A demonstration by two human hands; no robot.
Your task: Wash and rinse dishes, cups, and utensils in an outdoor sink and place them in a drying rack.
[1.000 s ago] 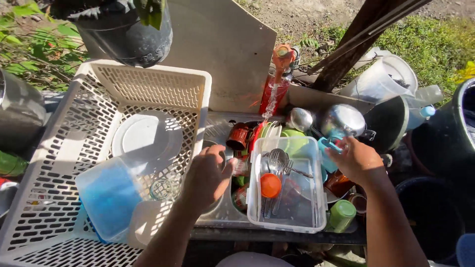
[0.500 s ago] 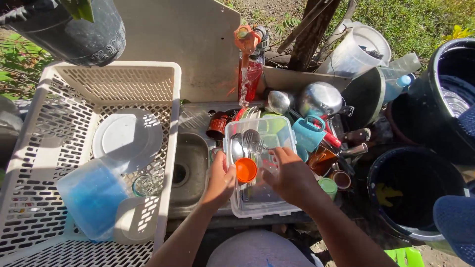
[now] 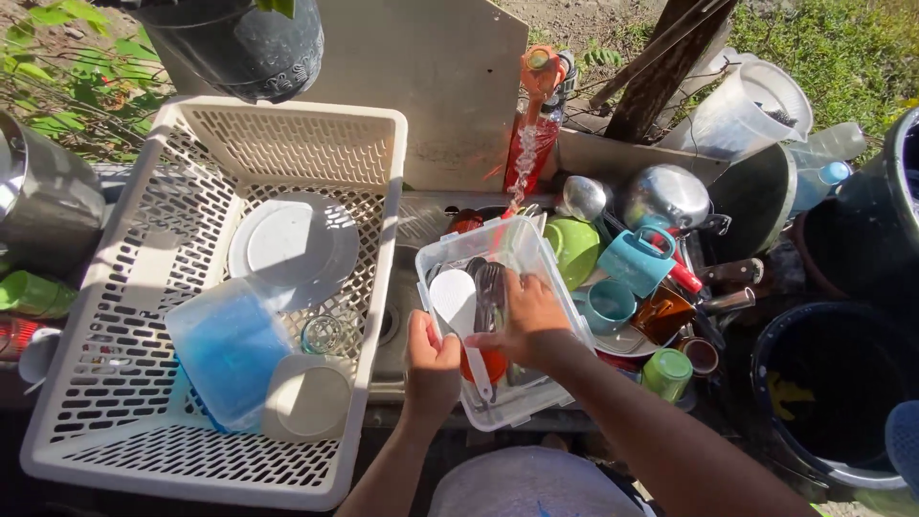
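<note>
Clear plastic container (image 3: 507, 325) tilted over the outdoor sink (image 3: 392, 325), long axis running away from the body. Left hand (image 3: 433, 369) gripping its near left rim; right hand (image 3: 528, 321) reaching inside, closed around forks (image 3: 490, 292) beside a white ladle (image 3: 458, 306). White dish rack (image 3: 144, 287) just left, nearer the left hand.

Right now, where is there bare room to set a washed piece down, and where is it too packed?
Free: the white rack floor in front of the blue container, and its back strip behind the white plate. Crowded: right of the clear tub, where teal cups, green bowl and pot lid pile together.
</note>
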